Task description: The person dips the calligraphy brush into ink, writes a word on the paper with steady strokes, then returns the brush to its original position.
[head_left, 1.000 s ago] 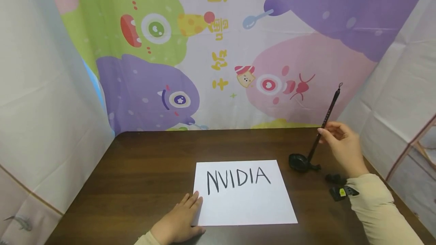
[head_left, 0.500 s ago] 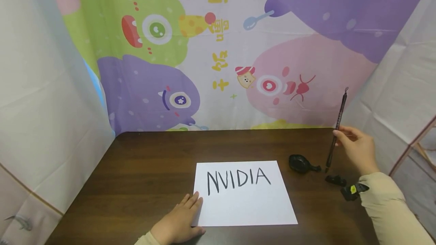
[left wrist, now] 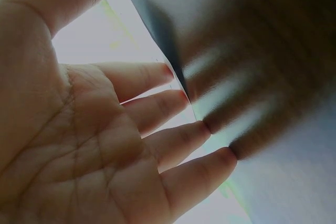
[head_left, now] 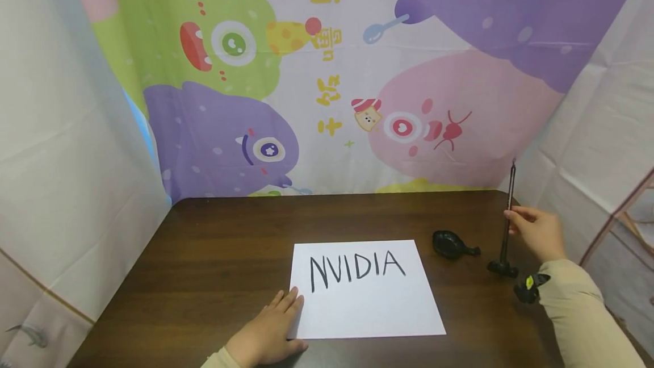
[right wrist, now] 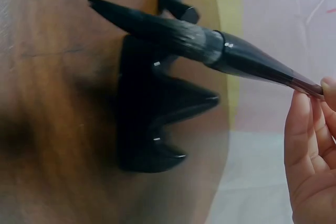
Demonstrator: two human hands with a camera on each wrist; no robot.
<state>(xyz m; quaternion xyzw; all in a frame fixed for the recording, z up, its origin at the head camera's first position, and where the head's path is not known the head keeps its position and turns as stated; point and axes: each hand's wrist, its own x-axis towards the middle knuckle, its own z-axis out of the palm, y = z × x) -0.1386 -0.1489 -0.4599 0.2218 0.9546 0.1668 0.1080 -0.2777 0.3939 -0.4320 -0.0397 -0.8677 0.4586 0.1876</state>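
Note:
My right hand [head_left: 539, 234] pinches the handle of a calligraphy brush [head_left: 511, 186] between thumb and fingers. The brush stands nearly upright, tip down, over a black brush rest [head_left: 497, 268] on the right of the table. In the right wrist view the dark-tipped brush [right wrist: 257, 64] crosses the pronged brush rest [right wrist: 142, 108]; whether they touch cannot be told. My left hand [head_left: 271, 325] lies with straight fingers at the left edge of a white sheet of paper [head_left: 378, 311]. That paper bears the brushed letters NVIDIA.
A black inkstone-like dish [head_left: 449, 244] stands between the paper and the brush rest. The brown wooden table [head_left: 230, 243] backs onto a cartoon-printed curtain [head_left: 327, 158]. Pale cloth hangs at both sides. A small black camera [head_left: 527, 288] sits at my right wrist.
My right hand has carried the brush from the dark dish rightward to above the brush rest, then lowered it. The left hand and paper have stayed put.

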